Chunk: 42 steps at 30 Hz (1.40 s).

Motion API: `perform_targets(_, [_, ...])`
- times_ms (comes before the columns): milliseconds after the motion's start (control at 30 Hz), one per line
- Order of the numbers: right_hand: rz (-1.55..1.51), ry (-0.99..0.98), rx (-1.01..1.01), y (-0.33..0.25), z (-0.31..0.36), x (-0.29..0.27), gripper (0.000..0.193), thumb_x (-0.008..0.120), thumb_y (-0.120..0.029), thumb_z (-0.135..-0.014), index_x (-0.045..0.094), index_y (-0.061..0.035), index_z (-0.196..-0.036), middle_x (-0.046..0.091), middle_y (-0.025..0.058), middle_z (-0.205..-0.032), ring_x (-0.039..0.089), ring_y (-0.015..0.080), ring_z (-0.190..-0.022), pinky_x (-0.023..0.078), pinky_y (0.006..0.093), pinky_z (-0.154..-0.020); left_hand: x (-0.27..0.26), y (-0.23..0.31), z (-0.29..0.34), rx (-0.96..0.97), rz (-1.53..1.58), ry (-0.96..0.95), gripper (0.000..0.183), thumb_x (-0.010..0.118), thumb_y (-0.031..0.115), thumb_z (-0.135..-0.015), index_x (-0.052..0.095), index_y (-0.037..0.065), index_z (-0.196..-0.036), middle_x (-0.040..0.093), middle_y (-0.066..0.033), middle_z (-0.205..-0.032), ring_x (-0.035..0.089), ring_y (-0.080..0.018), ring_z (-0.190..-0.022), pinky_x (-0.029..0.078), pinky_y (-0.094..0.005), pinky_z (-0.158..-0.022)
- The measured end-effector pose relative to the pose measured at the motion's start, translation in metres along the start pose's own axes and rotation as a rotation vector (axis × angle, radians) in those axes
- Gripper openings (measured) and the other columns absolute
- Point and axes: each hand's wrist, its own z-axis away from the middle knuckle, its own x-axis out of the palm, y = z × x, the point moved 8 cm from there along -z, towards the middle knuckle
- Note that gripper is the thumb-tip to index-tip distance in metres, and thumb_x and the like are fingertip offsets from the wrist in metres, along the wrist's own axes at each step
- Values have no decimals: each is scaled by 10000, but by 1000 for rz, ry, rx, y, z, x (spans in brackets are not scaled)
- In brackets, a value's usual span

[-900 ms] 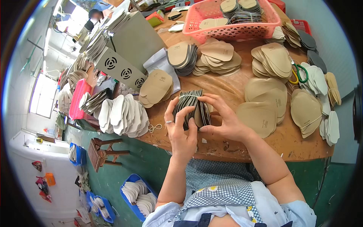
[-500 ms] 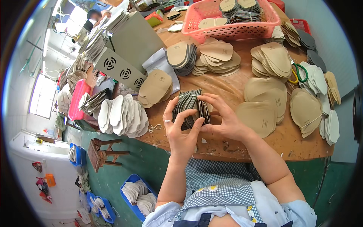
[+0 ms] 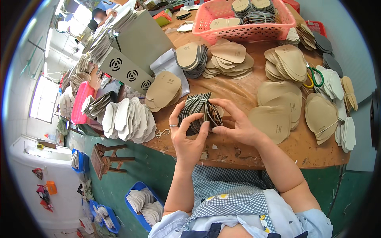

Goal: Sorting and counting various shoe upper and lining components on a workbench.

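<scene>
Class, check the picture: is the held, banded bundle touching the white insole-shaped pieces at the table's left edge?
Apart. The head view shows brown tabletop and a looped white cord between the banded bundle and the white insole-shaped pieces.

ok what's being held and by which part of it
A banded bundle of thin pieces: the left hand holds it at its left side and exposed edges, the right hand at its right side.

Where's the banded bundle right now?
In the head view, the banded bundle is near centre, held between the left hand and right hand, at the brown table's front edge.
</scene>
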Motion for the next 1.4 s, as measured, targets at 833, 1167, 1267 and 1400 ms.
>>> perform_targets(833, [388,102,-163,-3,6,5,523,784,-199,-840,581,-41,-1295,495,137,-1397,537,282,-1275,515,398,-1004,-2,-13,7,-93,82,-1,263,758,-3,-769,698,49,-1020,482,-149,-1411,490,-328,-1318,426,-431,-1074])
perform_targets(1167, [345,75,-170,1,5,2,361,672,-108,-906,581,-13,-1242,474,145,-1399,575,245,-1223,542,362,-962,1,-16,12,-94,65,5,275,797,42,-769,701,61,-1026,481,-149,-1417,431,-372,-1373,378,-471,-1117])
perform_targets(1267, [145,134,-63,-2,2,2,282,623,-142,-980,582,-17,-1230,545,105,-1299,604,188,-1149,551,321,-914,0,-5,14,-41,12,25,320,844,80,-741,705,73,-1029,485,-160,-1409,407,-409,-1384,365,-504,-1122])
perform_targets(1400, [-48,273,181,23,6,-19,354,649,-310,-1000,583,-40,-1218,595,67,-1164,623,143,-1012,568,293,-801,11,30,23,180,-47,-36,311,801,16,-705,722,83,-999,523,-155,-1379,421,-415,-1379,380,-524,-1120])
